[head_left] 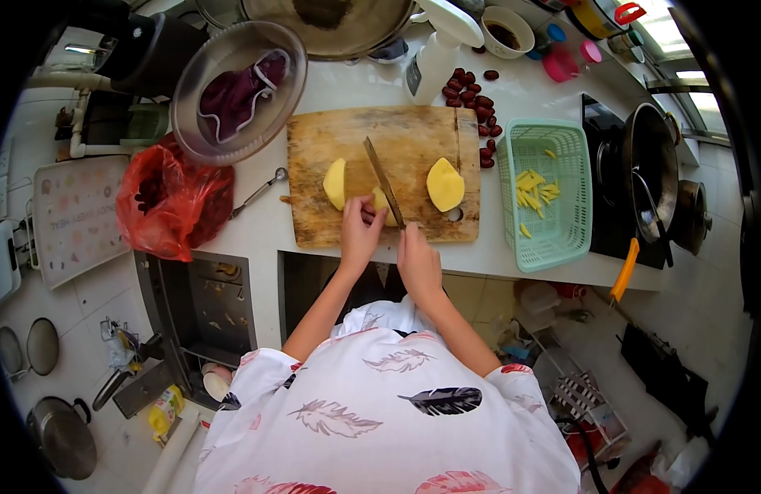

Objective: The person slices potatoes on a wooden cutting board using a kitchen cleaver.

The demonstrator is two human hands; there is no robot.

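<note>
A wooden cutting board [314, 132] lies before me on the white counter. My right hand [419, 262] is closed around the handle of a kitchen knife [381, 174], whose blade points away and slightly left. With bent fingers, my left hand [362, 235] grips a peeled potato piece [382, 200] beside the blade; the fingers hide part of it. One more yellow potato piece [335, 183] rests to the left on the board, and a larger peeled one [446, 184] is on the right. Yellow potato strips [532, 191] lie in a green plastic basket [548, 253] right of the board.
Dark red dates [471, 92] and a spray bottle [434, 62] stand behind the board. A pan [650, 165] sits on the stove at right. To the left are a red plastic bag [170, 198], a measuring spoon [261, 191] and a clear bowl [191, 107] holding purple cloth.
</note>
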